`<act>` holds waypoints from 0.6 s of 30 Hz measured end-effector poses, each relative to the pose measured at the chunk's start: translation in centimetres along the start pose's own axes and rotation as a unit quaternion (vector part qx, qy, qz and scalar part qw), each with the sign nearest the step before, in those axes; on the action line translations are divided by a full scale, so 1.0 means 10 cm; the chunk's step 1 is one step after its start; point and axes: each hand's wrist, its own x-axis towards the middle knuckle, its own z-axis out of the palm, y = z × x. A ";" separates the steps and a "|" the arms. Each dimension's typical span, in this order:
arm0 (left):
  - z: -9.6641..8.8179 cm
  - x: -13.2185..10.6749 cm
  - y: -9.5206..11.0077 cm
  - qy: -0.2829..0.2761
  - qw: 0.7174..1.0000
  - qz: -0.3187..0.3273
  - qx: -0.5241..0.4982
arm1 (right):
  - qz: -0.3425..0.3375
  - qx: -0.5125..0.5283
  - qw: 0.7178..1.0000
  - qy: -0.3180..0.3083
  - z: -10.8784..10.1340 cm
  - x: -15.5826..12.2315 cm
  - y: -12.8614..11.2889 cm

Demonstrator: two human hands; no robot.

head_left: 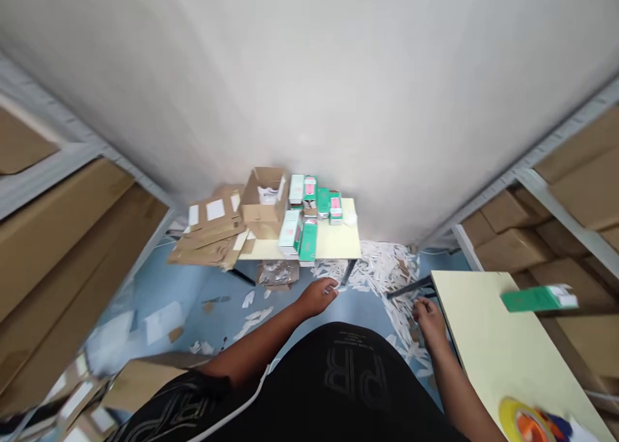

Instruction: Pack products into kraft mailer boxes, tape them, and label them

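Note:
My left hand hangs over the floor in front of the low table, its fingers curled in. A whitish sliver shows at the fingertips; I cannot tell whether it is held or lies on the floor behind. Beside the cream table on the right, my right hand is also curled, and its fingers hide whatever may be in them. Neither hand touches the green box on that table. Farther off, several green and white boxes stand on the low table next to an open cardboard carton.
Flattened cardboard overhangs the low table's left end. Paper strips litter the blue floor. Shelves with cardboard boxes line both sides. A yellow tape roll lies on the right table. A white cable crosses my shirt.

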 end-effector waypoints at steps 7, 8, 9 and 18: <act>-0.49 -0.30 -0.40 0.099 0.991 -0.079 -0.033 | -0.023 -0.066 0.985 -0.160 0.79 0.12 -0.63; -0.53 -0.32 -0.45 0.111 0.989 -0.093 -0.033 | -0.025 -0.069 0.981 -0.177 0.89 0.18 -0.71; -0.56 -0.33 -0.50 0.122 0.986 -0.106 -0.030 | -0.027 -0.070 0.978 -0.194 0.99 0.25 -0.80; -1.30 -0.35 -0.79 0.252 0.948 -0.195 0.014 | -0.120 -0.089 0.909 -0.389 2.21 0.67 -1.71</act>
